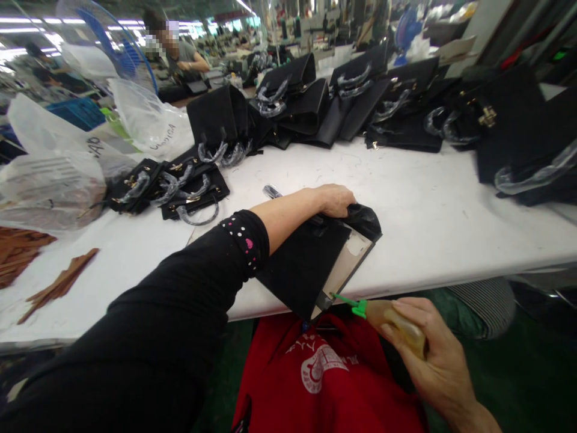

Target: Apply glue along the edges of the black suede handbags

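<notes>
A black handbag lies flat at the near edge of the white table, its open side with a pale lining facing right. My left hand rests on the bag's far end, fingers curled over the black material, pressing it down. My right hand is below the table edge, closed round a small bottle with a green nozzle. The nozzle's tip touches the bag's near corner.
Several black handbags with plastic-wrapped handles stand along the table's far side and at the right. More lie at the left. Clear plastic bags and brown strips are at the left. A person sits beyond.
</notes>
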`<state>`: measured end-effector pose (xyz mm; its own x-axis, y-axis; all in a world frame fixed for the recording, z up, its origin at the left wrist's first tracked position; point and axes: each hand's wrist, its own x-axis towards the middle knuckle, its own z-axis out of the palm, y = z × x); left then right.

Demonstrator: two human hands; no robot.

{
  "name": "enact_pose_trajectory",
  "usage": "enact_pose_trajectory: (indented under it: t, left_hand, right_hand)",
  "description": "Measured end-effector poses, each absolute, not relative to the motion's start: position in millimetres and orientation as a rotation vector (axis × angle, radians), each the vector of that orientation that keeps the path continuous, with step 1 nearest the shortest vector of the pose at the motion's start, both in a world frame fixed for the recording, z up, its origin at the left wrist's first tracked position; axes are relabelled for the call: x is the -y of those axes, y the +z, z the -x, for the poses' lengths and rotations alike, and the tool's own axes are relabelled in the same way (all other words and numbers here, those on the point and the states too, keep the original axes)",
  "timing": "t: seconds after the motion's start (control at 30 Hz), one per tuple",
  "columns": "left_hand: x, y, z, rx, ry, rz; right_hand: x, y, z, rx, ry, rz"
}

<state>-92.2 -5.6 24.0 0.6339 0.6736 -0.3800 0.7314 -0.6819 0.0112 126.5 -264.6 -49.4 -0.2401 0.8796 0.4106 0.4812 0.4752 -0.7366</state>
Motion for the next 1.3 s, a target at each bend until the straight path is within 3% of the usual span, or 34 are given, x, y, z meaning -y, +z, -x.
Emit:
enact_pose_trajectory:
  t: [0.2, 0.57, 0.9, 1.3]
  left_hand:
    - [7.9, 40.2, 111.8, -1.228, -0.459, -2.75]
    - [28.0, 152.8, 137.1, -1.452, -0.284, -2.959]
    - [61.7, 161.4, 150.1, -1.422, -0.58, -2.777]
    - [71.4, 158.8, 160.2, -1.415, -0.507, -2.709]
  right_hand:
    - [260.4, -49.8, -137.2, 1.699, 0.53, 1.147]
    - [234.2, -42.7, -139.4, 1.374, 0.403, 1.311]
    - [210.1, -57.8, -142.9, 1.413, 0.522, 1.287]
    - [139.5, -84.3, -139.5, 1.689, 0.643, 1.142]
